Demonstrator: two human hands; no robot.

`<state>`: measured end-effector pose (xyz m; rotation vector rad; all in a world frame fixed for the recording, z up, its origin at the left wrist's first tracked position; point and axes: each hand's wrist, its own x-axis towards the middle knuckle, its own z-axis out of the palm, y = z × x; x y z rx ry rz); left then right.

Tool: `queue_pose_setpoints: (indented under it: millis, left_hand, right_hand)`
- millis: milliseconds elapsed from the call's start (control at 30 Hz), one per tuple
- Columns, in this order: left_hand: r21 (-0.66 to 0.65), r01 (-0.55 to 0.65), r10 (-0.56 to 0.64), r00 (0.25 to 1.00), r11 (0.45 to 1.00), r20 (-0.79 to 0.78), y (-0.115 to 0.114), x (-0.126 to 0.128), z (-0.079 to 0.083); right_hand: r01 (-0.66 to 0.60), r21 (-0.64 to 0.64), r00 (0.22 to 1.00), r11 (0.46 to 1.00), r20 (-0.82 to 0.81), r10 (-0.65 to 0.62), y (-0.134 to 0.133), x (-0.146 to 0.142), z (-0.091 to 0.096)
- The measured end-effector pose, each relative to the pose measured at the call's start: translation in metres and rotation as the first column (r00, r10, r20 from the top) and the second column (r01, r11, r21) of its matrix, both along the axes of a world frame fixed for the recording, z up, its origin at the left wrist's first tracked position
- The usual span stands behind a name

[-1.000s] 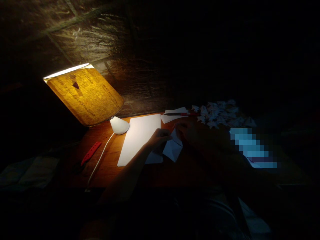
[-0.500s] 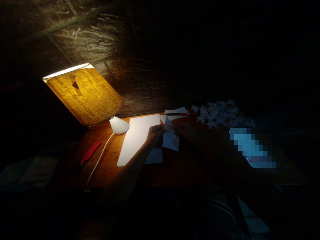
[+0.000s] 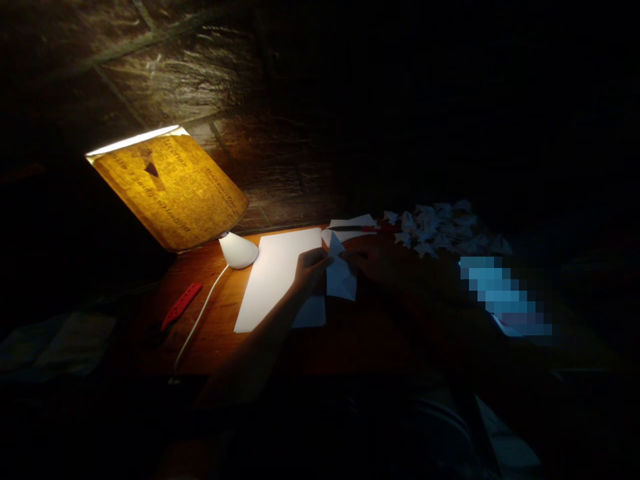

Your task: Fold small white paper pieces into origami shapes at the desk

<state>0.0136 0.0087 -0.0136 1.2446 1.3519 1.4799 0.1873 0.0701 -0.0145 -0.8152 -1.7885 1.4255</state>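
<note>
Near the far edge of the table (image 3: 215, 347), about midway along it, the person holds a folded paper (image 3: 341, 279) between both hands. It is a small white piece with a narrow pointed tip standing up at its top left and a broader, roughly square body below. Faint creases cross its face, and its lower right corner falls into shadow. Whether its bottom edge rests on the wood is too dark to tell.

The left hand (image 3: 310, 265) is lit warm by the lamp, its fingers curled in and pinched on the paper's left edge. The right hand (image 3: 367, 261) lies in deep shadow just beside the paper's right edge. It looks to meet the paper, but how far its fingers are closed cannot be made out.

Under the left forearm a large white sheet (image 3: 275, 273) lies flat and slanted, running from the far edge towards the near side. Towards the far left corner stands a lamp (image 3: 167, 190) with a glowing yellow printed shade tilted over a white cone base, and its white cord (image 3: 200, 319) trails to the near left edge. A red strip (image 3: 181, 305) with holes lies left of the cord.

Along the far edge, right of the hands, a red-handled tool (image 3: 361, 229) rests on a scrap of paper (image 3: 350, 221). Beyond it spreads a heap of small folded pieces (image 3: 440, 230), dim and white. A rough stone wall (image 3: 210, 73) rises behind.
</note>
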Motion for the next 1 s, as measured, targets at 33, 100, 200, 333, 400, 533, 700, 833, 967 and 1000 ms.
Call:
queue_pose_setpoints:
  millis: [33,100,200,333,400,533,700,833,967,1000]
  left_hand:
    - [0.009,-0.016,0.016,1.0,1.0,-0.005,0.0,-0.001,0.001]
    - [0.022,-0.036,0.036,0.999,0.999,-0.015,0.0,-0.002,0.001]
    - [0.024,-0.027,0.027,1.0,0.999,-0.01,0.0,-0.003,0.001]
    - [0.004,-0.001,0.0,0.999,1.0,0.039,-0.001,-0.002,0.0]
    - [-0.019,0.042,-0.04,0.995,0.999,0.096,-0.002,-0.001,-0.001]
    - [-0.065,0.08,-0.068,0.983,0.995,0.169,-0.002,0.0,-0.001]
    - [-0.098,-0.03,0.037,0.997,0.995,0.072,0.001,0.0,0.0]
    - [-0.09,-0.068,0.071,0.997,0.994,0.031,0.001,-0.001,0.0]
    - [-0.064,-0.091,0.093,0.995,0.994,0.028,0.0,0.0,0.002]
    - [-0.059,-0.094,0.096,0.995,0.994,0.025,0.0,0.001,0.002]
  right_hand:
    - [-0.007,0.003,1.0,1.0,0.01,0.007,0.0,0.0,0.0]
    - [-0.009,0.013,0.999,1.0,0.032,0.008,0.0,0.001,-0.001]
    - [0.013,0.009,0.999,1.0,0.047,-0.014,0.0,0.002,-0.002]
    - [0.031,0.021,0.997,0.999,0.073,-0.032,0.001,0.003,-0.001]
    - [0.024,0.048,0.996,0.999,0.087,-0.029,0.001,0.004,-0.001]
    - [-0.031,0.066,0.991,0.997,0.132,0.022,0.001,0.003,-0.004]
    - [-0.105,0.103,0.984,0.989,0.156,0.088,-0.001,0.001,-0.011]
    - [-0.119,0.093,0.979,0.988,0.177,0.102,-0.003,0.0,-0.01]
    - [-0.116,0.058,0.984,0.991,0.144,0.107,-0.005,-0.001,-0.01]
    - [-0.114,0.052,0.985,0.992,0.138,0.106,-0.005,-0.001,-0.01]
